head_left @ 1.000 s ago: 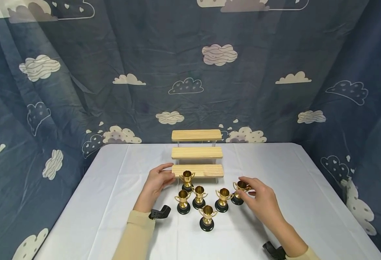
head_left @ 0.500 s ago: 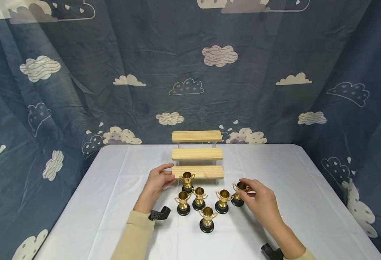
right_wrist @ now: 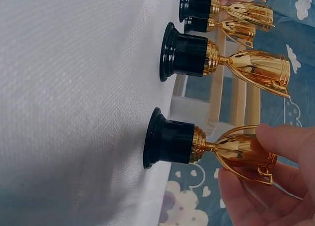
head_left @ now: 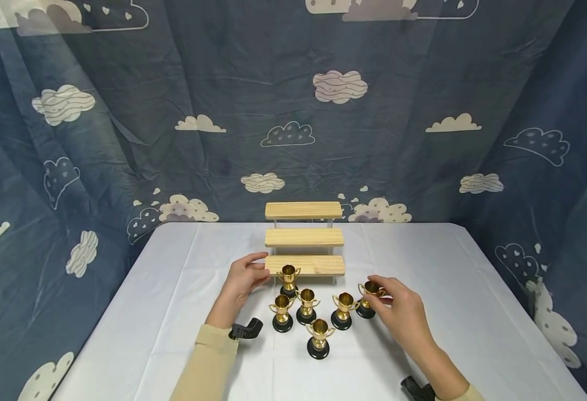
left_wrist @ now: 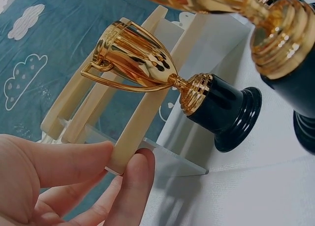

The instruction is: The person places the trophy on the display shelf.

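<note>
Dark blue curtain (head_left: 404,161) with pale clouds fills the upper part of my head feed, and a counter (head_left: 414,250) under white cloth takes up the lower middle. At the centre, a top shelf (head_left: 303,210), a middle shelf (head_left: 304,238) and a bottom shelf (head_left: 318,265) rise like stairs, all plain wood.

Left of centre, the left hand (head_left: 242,279) has its fingers pinching the left end of the bottom shelf, thumb on one side and forefinger on the other. Right of centre, the right hand (head_left: 404,309) grasps the farthest-right trophy (right_wrist: 199,145) by its cup; that trophy is upright, and its black base seems to rest on the cloth.

Five more stand upright, loose: a back trophy (head_left: 288,283) just before the bottom shelf, a left trophy (head_left: 282,314), a middle trophy (head_left: 307,306), a right trophy (head_left: 343,311) beside the grasped one, and a front trophy (head_left: 318,338) lowest in the frame.

I'd call the work barely begun: one trophy is in the fingers, none is on a shelf, and the other five remain to be handled.
</note>
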{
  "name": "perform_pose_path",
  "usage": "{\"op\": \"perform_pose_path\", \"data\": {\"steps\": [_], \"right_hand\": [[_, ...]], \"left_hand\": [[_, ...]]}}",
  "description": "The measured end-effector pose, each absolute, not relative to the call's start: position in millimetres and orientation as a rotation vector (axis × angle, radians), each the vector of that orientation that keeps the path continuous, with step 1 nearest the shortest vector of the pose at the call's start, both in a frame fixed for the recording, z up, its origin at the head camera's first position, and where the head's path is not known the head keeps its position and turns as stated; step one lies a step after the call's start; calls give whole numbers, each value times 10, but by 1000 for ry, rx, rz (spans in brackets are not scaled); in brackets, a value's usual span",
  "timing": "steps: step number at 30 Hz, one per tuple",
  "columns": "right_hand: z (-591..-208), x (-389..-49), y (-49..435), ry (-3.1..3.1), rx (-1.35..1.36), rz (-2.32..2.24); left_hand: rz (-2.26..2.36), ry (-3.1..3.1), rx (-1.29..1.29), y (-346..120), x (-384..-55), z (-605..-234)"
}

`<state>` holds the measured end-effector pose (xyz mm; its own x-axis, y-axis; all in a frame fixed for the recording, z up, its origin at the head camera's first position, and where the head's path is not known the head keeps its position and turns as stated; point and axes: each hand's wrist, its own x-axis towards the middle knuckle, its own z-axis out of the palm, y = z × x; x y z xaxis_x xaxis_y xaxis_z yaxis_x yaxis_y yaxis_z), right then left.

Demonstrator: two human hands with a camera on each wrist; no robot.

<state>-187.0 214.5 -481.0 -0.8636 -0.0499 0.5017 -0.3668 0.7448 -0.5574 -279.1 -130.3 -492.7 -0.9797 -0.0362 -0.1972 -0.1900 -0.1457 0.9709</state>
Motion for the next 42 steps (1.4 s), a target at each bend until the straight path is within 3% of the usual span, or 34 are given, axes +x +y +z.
{"op": "perform_pose_path", "data": {"steps": [42], "right_hand": [[-4421,-2051,2125,-2399,354,928]], "left_hand": [[2320,1944,-244,-1332,-2811,-4957]]}}
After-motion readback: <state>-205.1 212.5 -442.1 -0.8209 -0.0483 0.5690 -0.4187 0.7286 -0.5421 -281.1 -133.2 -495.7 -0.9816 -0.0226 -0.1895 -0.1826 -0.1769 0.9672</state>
